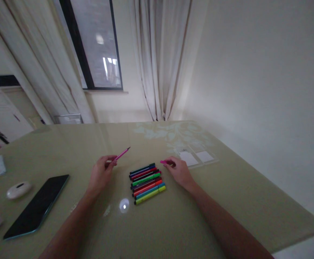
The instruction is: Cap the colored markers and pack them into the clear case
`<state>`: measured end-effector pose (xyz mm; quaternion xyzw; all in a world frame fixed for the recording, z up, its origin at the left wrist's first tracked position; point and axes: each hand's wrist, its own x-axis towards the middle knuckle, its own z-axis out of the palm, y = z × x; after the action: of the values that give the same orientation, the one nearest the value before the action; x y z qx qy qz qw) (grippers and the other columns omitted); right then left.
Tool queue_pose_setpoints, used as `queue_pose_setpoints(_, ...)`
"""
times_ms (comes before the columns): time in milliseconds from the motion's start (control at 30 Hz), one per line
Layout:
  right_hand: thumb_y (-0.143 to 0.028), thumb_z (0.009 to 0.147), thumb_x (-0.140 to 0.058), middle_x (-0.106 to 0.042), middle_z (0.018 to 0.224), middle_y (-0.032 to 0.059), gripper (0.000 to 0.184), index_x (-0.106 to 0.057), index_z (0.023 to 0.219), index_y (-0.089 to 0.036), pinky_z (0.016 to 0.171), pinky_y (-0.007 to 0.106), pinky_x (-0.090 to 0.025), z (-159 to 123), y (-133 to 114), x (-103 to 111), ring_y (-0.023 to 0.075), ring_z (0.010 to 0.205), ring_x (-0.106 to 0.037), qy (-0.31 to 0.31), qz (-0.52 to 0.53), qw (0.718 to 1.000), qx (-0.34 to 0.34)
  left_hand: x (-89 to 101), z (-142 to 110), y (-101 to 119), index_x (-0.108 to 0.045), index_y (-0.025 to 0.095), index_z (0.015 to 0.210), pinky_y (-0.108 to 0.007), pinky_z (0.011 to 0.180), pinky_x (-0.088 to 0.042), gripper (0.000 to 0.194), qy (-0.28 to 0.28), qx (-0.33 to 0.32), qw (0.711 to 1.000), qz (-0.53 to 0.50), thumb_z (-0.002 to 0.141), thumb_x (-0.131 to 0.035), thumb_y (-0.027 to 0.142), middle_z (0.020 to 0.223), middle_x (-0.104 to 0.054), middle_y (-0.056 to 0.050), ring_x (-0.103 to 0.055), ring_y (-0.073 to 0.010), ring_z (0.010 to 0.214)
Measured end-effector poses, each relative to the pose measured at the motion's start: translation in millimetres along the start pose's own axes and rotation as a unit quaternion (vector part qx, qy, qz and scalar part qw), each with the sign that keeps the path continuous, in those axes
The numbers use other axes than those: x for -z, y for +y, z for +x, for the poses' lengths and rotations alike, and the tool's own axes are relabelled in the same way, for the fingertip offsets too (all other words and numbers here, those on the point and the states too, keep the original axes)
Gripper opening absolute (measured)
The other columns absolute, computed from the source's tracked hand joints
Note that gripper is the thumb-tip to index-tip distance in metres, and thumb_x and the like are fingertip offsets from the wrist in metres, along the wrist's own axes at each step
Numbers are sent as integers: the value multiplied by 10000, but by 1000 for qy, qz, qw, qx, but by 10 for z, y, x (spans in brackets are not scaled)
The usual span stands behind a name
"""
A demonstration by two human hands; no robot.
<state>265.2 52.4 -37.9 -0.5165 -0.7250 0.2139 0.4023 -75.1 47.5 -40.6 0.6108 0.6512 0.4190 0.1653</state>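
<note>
My left hand is closed on a pink marker, whose dark bare tip points up and to the right. Between the thumb and fingers of my right hand is a small pink marker cap. Cap and marker are well apart. Between my hands lies a row of several capped markers side by side on the table, in dark blue, red, green, orange, blue and yellow-green. My right fingertips are just beyond the right end of this row.
A dark tablet and a white rounded object lie on the table at the left. Beyond my right hand sits a clear tray-like holder with white cards. A wall runs along the right side.
</note>
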Motion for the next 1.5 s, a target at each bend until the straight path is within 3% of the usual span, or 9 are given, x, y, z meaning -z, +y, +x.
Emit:
queue_pose_setpoints(100, -394, 862, -752, -792, 933, 79, 229, -761, 960, -188, 790, 349, -584, -9, -74, 73, 223, 844, -738, 12, 139, 990, -18, -102, -119, 266, -739, 188, 1056, -350, 800, -593, 404, -12, -49, 989, -136, 852, -659, 528, 1006, -766, -85, -732, -233, 876)
queue_pose_setpoints(200, -400, 813, -805, -803, 959, 87, 253, -764, 947, -189, 843, 378, -600, -21, -147, 124, 238, 888, -755, 13, 230, 973, -32, -139, -243, 511, -764, 198, 1041, -354, 858, -601, 385, -35, -40, 972, -228, 815, -745, 509, 1031, -789, -83, -738, -233, 931)
queue_pose_setpoints(367, -405, 783, -834, -812, 957, 81, 267, -780, 938, -193, 873, 397, -613, -54, -281, 164, 241, 906, -766, 15, 293, 955, -44, -100, -354, 695, -789, 212, 1033, -317, 781, -617, 360, -63, -12, 961, -270, 801, -790, 487, 1003, -806, -71, -745, -218, 878)
queue_pose_setpoints(867, -380, 790, -839, -810, 923, 77, 250, -802, 956, -196, 812, 357, -622, -127, -418, 158, 227, 860, -761, 10, 299, 953, -35, -157, -445, 794, -794, 210, 1009, -292, 776, -635, 277, -114, -11, 945, -306, 828, -786, 420, 975, -815, -55, -764, -204, 870)
queue_pose_setpoints(1067, -397, 777, -851, -804, 844, 65, 233, -822, 910, -207, 727, 331, -618, -149, -444, 138, 216, 766, -751, 6, 274, 961, -27, -176, -485, 849, -815, 197, 971, -306, 777, -643, 309, -121, 5, 941, -315, 775, -822, 436, 924, -820, -62, -772, -221, 844)
queue_pose_setpoints(1500, -385, 769, -848, -807, 825, 59, 229, -830, 898, -197, 768, 333, -607, -145, -354, 152, 217, 782, -750, -29, 261, 964, -50, -196, -514, 873, -827, 194, 960, -333, 812, -640, 323, -141, 24, 944, -298, 756, -825, 444, 898, -821, -68, -776, -242, 850)
